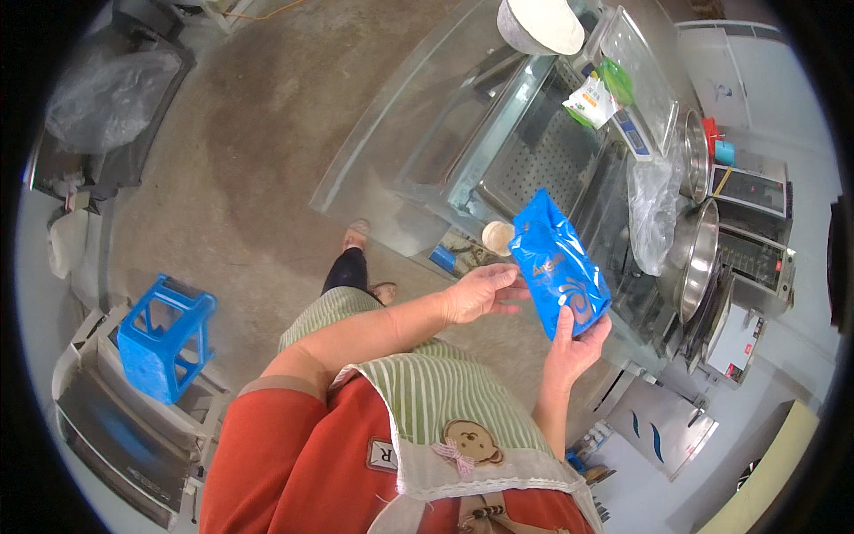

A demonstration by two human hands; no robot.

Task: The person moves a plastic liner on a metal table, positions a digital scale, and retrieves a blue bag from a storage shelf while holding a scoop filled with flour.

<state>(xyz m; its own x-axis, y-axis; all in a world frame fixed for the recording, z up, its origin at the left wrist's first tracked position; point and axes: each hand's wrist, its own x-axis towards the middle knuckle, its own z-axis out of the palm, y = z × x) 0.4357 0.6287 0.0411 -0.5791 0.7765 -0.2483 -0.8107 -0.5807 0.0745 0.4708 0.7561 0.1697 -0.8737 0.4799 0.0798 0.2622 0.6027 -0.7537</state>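
A shiny blue foil packet, soft and upright, is in front of me at chest height. My right hand grips its lower end, with the thumb on the printed front. My left hand is at the packet's left edge with its fingers stretched out and apart; whether the fingertips touch the foil I cannot tell. Just beyond the left hand shows a small round beige thing at the corner of the glass counter. A white and green pouch lies farther off on the counter, by a scale.
The glass counter holds a perforated metal tray. A bowl of white powder stands at its far end. Clear plastic and steel bowls are at the right. A blue stool stands at the left.
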